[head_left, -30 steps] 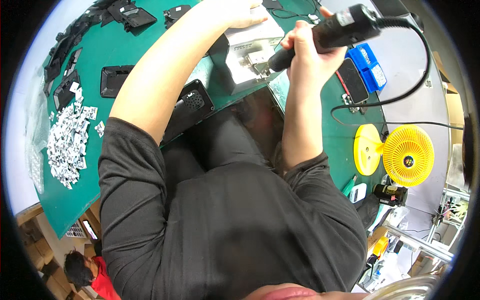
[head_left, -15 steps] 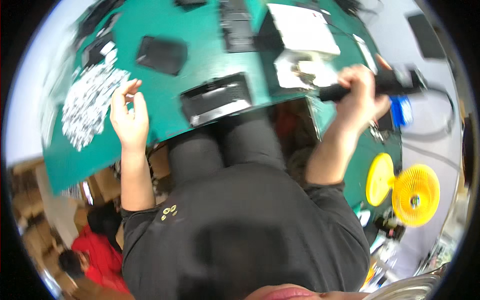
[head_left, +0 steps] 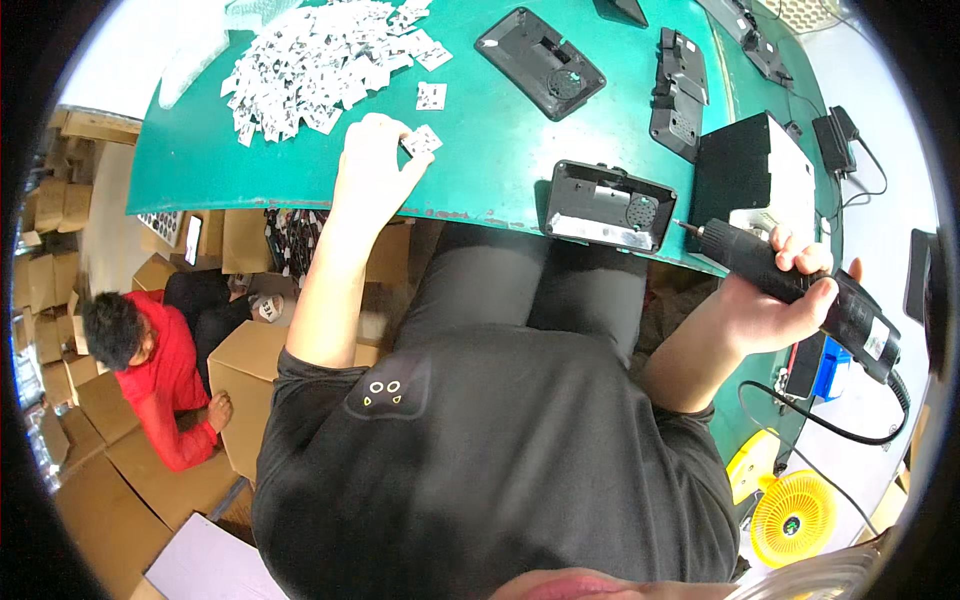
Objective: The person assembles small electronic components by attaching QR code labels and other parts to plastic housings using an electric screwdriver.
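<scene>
Between finger and thumb my left hand (head_left: 370, 165) pinches a small white square board (head_left: 424, 140), just above the green table. Beyond it lies a heap of similar white boards (head_left: 310, 70), with a loose one (head_left: 431, 96) apart from the rest. My right hand (head_left: 765, 310) is closed around a black electric screwdriver (head_left: 765, 262), its tip pointing left. That tip is close to the right end of an open black plastic housing (head_left: 570, 200) at the table's front edge. A silvery strip and a round speaker grille show inside the housing.
Another black housing part (head_left: 520, 50) lies farther back, and several dark parts (head_left: 678, 95) stand to its right. A black-and-white box (head_left: 745, 170) sits behind the screwdriver. Its cable (head_left: 850, 440) loops near a yellow fan (head_left: 793, 520). A person in red (head_left: 165, 390) sits among cartons at left.
My left hand was loosely open beside the heap; now it pinches a white board. The screwdriver, in my right hand throughout, has come from beside the box to near the open housing.
</scene>
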`<state>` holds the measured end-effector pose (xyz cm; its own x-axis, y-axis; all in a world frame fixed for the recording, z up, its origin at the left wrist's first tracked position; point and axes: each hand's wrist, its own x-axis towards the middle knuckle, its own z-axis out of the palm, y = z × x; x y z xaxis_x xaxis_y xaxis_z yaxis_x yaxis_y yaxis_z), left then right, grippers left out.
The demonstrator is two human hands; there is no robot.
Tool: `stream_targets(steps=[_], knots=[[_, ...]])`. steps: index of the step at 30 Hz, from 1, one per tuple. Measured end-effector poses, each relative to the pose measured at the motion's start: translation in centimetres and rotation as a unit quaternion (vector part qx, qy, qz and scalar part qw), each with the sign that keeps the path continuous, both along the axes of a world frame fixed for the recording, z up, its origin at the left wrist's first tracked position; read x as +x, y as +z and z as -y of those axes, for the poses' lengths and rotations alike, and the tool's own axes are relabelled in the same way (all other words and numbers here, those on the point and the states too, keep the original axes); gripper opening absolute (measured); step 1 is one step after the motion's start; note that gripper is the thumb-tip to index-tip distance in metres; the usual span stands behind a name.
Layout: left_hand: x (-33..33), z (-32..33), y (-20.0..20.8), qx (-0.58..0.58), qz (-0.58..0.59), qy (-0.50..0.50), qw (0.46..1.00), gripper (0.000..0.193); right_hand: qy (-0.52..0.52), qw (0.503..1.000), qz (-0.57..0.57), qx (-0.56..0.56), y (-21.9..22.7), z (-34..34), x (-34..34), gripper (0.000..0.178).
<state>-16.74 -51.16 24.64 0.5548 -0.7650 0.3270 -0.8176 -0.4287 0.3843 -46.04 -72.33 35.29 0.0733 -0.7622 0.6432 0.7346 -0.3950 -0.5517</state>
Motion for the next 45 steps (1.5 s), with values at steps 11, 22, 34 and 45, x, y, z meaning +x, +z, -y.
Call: stream_targets(steps=[11,22,34,45], knots=[[-1.6,0.3,0.7,-0.012,-0.038,-0.047,0.998,0.047,-0.035,0.998,-0.01,0.047,-1.2,-0.5,0.3,0.054],[-2.8,1.6,-0.5,-0.051,-0.052,-0.123,0.99,0.015,-0.17,0.983,-0.05,0.054,-1.9,-1.4,1.6,0.037],[-9.5,8.3,-0.4,-0.142,-0.012,-0.233,0.962,0.016,0.066,0.99,-0.117,-0.041,-4.8,-4.0,5.7,0.025],[-10.2,8.9,-1.0,-0.131,-0.102,-0.212,0.963,0.016,0.075,0.977,-0.145,-0.139,-8.0,-2.4,6.9,0.05]])
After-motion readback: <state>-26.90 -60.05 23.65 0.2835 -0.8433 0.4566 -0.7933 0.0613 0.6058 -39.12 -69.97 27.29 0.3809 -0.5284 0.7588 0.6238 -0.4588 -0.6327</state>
